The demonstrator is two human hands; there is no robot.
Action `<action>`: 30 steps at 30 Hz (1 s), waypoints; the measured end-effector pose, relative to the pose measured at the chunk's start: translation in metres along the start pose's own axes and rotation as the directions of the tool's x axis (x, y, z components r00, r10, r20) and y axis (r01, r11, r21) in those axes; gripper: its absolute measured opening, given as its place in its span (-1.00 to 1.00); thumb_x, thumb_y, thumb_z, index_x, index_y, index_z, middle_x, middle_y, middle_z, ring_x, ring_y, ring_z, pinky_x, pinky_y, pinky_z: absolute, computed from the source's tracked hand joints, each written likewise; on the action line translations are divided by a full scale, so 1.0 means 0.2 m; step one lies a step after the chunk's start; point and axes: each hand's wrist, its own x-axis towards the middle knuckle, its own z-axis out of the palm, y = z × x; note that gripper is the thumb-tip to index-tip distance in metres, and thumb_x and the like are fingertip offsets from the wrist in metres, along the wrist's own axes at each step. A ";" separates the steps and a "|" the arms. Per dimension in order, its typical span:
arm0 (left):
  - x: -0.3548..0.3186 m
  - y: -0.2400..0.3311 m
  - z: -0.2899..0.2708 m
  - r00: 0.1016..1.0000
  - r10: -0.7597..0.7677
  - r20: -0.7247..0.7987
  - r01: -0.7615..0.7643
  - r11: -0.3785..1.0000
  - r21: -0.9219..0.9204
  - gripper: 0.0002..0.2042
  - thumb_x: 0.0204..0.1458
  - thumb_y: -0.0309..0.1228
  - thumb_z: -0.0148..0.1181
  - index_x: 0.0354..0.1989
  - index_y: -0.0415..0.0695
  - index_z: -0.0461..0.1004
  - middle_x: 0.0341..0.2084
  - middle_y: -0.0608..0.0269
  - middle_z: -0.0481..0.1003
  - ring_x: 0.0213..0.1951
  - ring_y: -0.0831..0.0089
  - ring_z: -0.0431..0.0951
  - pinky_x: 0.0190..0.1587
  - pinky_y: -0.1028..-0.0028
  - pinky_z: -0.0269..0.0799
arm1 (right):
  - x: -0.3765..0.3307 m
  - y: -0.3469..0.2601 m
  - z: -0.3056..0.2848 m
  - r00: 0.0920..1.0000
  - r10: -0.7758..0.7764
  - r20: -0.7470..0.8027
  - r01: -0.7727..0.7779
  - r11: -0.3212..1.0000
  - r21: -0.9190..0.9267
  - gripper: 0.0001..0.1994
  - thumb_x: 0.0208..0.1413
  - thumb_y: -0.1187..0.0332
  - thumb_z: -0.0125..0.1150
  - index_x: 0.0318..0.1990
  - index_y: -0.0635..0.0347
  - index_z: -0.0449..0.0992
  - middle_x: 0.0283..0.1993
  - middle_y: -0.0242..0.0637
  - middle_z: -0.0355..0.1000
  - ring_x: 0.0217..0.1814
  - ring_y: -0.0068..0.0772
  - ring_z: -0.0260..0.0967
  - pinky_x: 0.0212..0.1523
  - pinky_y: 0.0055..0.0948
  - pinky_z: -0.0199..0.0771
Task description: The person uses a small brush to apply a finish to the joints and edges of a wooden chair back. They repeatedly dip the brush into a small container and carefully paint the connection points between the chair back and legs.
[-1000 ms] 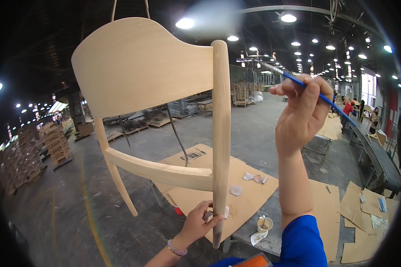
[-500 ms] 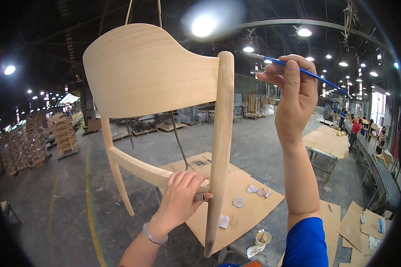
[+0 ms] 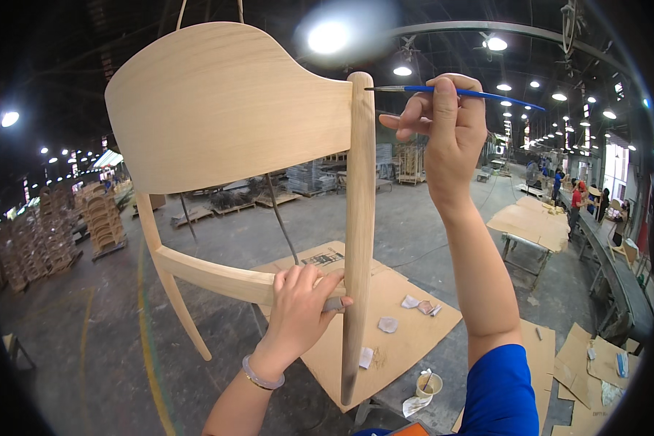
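Observation:
A pale wooden chair frame point(image 3: 232, 109) with a wide curved backrest stands before me. Its right post point(image 3: 360, 189) is round and darker toward the lower end. My right hand point(image 3: 454, 138) is closed on a slim blue paintbrush point(image 3: 487, 96), whose dark tip meets the post near its top, beside the backrest joint. Lower down, my left hand point(image 3: 298, 309) grips the curved rail point(image 3: 218, 276) where it joins that post. A small grey piece point(image 3: 333, 304) shows between its thumb and fingers; its kind is unclear.
Below is a cardboard-covered table point(image 3: 407, 341) with several crumpled scraps point(image 3: 387, 324). A small cup point(image 3: 429, 384) with a stick in it stands by its near edge. Cardboard sheets point(image 3: 578, 363) lie at right, another covered table point(image 3: 530, 221) beyond. Stacked chair parts point(image 3: 98, 218) stand far left; people work far right.
My right hand has moved left and the brush has levelled, its tip coming onto the post. The chair appears slightly further left and higher in view; my left hand keeps its hold.

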 end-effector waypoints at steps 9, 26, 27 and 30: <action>-0.02 0.00 0.01 0.998 -0.060 -0.013 0.061 0.997 0.044 -0.62 0.00 -0.32 0.51 -0.01 -0.13 0.59 -0.27 0.23 0.44 -0.10 0.21 0.43 0.12 0.16 0.23 | -0.05 0.09 0.03 0.999 0.038 -0.019 -0.038 0.999 0.013 -0.78 0.59 0.25 -0.12 -0.04 0.24 0.31 -0.44 -0.28 0.41 -0.51 -0.54 0.42 -0.30 -0.22 0.84; -0.03 0.00 -0.03 0.991 -0.133 0.030 0.131 0.989 0.075 -0.64 0.05 -0.29 0.48 -0.01 -0.15 0.61 -0.28 0.23 0.42 -0.10 0.22 0.42 0.17 0.15 0.22 | -0.05 0.18 0.10 0.998 0.020 -0.061 -0.019 1.000 0.023 -0.79 0.55 0.27 -0.01 -0.06 0.26 0.34 -0.45 -0.30 0.47 -0.52 -0.56 0.49 -0.40 -0.41 0.74; -0.03 0.00 -0.04 0.990 -0.136 0.032 0.133 0.988 0.078 -0.64 0.06 -0.27 0.47 -0.01 -0.15 0.61 -0.28 0.23 0.42 -0.10 0.23 0.42 0.17 0.16 0.22 | -0.04 0.18 0.11 0.997 0.012 -0.075 -0.009 0.999 0.052 -0.80 0.53 0.29 0.03 -0.06 0.28 0.35 -0.47 -0.30 0.50 -0.53 -0.55 0.54 -0.46 -0.52 0.67; -0.03 0.00 -0.05 0.990 -0.138 0.032 0.135 0.987 0.084 -0.64 0.08 -0.25 0.45 -0.01 -0.15 0.62 -0.26 0.23 0.42 -0.10 0.23 0.41 0.17 0.16 0.22 | -0.04 0.19 0.13 0.996 0.005 -0.091 0.001 0.998 0.068 -0.80 0.52 0.31 0.07 -0.07 0.30 0.38 -0.49 -0.31 0.53 -0.53 -0.56 0.58 -0.53 -0.63 0.58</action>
